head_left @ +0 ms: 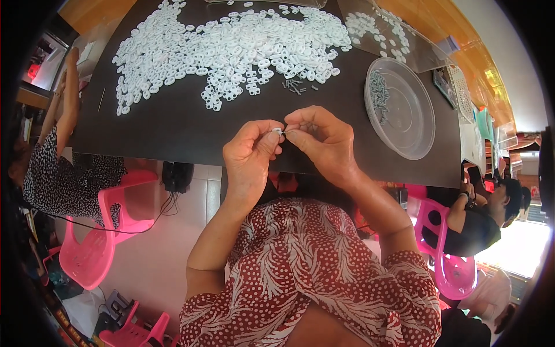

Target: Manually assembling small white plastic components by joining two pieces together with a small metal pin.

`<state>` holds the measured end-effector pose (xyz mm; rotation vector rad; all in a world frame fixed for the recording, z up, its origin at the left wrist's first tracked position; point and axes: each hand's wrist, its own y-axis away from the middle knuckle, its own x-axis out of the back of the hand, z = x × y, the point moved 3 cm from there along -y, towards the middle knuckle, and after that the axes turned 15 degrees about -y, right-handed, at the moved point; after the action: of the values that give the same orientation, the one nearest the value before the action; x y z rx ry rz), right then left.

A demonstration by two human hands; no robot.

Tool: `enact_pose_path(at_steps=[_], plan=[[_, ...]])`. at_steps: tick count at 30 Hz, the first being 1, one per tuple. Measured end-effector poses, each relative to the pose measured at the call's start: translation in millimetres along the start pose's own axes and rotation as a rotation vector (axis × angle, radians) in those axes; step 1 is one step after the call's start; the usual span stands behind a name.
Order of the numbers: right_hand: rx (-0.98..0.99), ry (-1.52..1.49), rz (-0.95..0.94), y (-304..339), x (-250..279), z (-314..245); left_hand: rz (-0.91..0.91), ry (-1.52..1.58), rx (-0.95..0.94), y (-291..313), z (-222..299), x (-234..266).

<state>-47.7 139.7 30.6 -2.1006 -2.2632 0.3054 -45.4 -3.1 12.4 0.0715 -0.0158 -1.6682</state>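
Close together over the near edge of the dark table, my two hands meet at the fingertips. A small white plastic piece is pinched between the thumb and fingers of my left hand. My right hand is closed in a pinch right against that piece; whatever sits between its fingertips is too small to make out. Beyond them spreads a big heap of white oval plastic pieces with holes. Several small grey pins lie loose at the heap's near side.
To the right, a round clear plastic tray holds many grey pins. More white pieces lie by a clear container at the far right. Pink chairs stand on the floor; a person sits left, another right.
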Motion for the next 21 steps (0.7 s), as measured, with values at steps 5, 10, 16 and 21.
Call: enact_pose_path(at_steps=[5,10,16,21], plan=[[-0.003,0.024,-0.004,0.9,-2.2,-0.3,-0.005,0.010,-0.029,0.7,-1.8,-0.1],[-0.047,0.021,-0.016,2.0,-3.3,0.2,0.035,-0.053,-0.088,1.6,-4.5,-1.6],[-0.063,-0.012,0.017,2.5,-6.3,3.7,0.205,-0.343,-0.317,7.3,-5.8,-6.1],[-0.074,-0.010,0.019,-0.3,-5.7,4.2,0.163,-0.167,-0.151,5.8,-7.4,-7.4]])
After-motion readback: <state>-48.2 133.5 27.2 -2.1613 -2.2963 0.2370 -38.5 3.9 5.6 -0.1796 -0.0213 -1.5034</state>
